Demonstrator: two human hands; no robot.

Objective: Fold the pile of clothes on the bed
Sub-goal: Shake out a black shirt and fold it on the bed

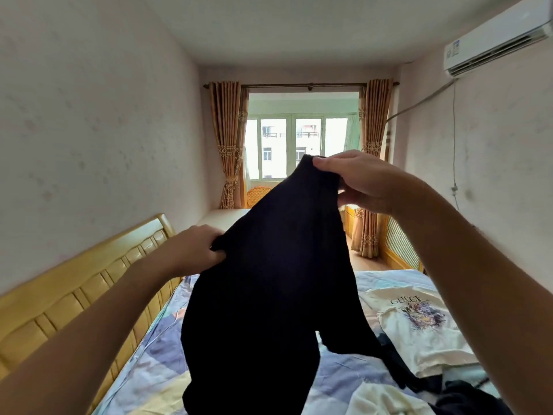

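A large black garment (269,295) hangs in the air over the bed (149,363). My left hand (194,250) grips its left edge at about chest height. Higher up, my right hand (362,181) pinches the garment's top corner. The cloth drapes down and hides the middle of the bed. A folded white T-shirt with a printed design (419,324) lies on the bed to the right. At the bottom right lies a loose pile with a cream piece (380,399) and a dark piece (466,396).
A wooden headboard (74,298) runs along the left wall. The bedsheet has a blue and yellow pattern. Curtains (227,145) frame a window (296,145) at the far end. An air conditioner (493,37) hangs on the upper right wall.
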